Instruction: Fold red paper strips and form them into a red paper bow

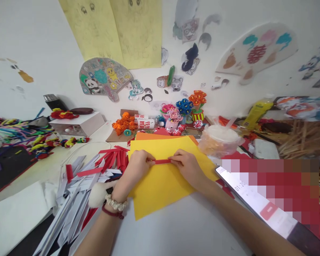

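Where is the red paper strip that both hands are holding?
In the head view, the red strip is near the middle, pinched between the left hand and the right hand, with yellow paper beneath.

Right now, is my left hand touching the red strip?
Touching. The head view shows the left hand pinching one end of the red strip.

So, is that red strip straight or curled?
Straight: the red strip runs in an even line from left hand to right hand, over yellow paper.
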The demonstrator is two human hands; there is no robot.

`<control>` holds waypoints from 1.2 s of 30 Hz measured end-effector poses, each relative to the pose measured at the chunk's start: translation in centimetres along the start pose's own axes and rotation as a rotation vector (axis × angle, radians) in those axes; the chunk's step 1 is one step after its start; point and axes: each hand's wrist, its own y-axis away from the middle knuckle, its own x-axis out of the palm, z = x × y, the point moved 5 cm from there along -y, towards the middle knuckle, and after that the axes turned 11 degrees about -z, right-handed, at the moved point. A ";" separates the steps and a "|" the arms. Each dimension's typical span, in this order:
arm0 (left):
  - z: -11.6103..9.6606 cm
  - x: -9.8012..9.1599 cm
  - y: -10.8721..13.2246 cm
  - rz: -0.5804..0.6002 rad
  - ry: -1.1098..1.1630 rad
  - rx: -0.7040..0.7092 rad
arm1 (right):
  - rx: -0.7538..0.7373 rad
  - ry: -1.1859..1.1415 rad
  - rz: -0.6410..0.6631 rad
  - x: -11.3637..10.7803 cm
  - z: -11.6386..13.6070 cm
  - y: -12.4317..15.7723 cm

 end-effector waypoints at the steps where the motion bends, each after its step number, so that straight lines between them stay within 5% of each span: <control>1: 0.0 0.0 0.0 -0.008 -0.002 -0.012 | -0.003 -0.005 -0.003 0.1 0.0 0.0; 9: 0.3 0.1 0.1 -0.042 -0.020 0.009 | 0.001 -0.008 -0.002 0.3 -0.2 -0.2; 17: -2.0 0.1 0.7 -0.062 -0.127 0.247 | -0.011 0.052 0.021 0.2 0.0 -0.2; 25: -1.9 0.7 0.4 -0.045 -0.069 0.242 | -0.113 0.097 0.026 0.3 0.6 -0.2; 36: -1.6 0.0 0.3 -0.066 -0.041 0.238 | -0.058 0.038 0.081 0.1 0.4 -0.5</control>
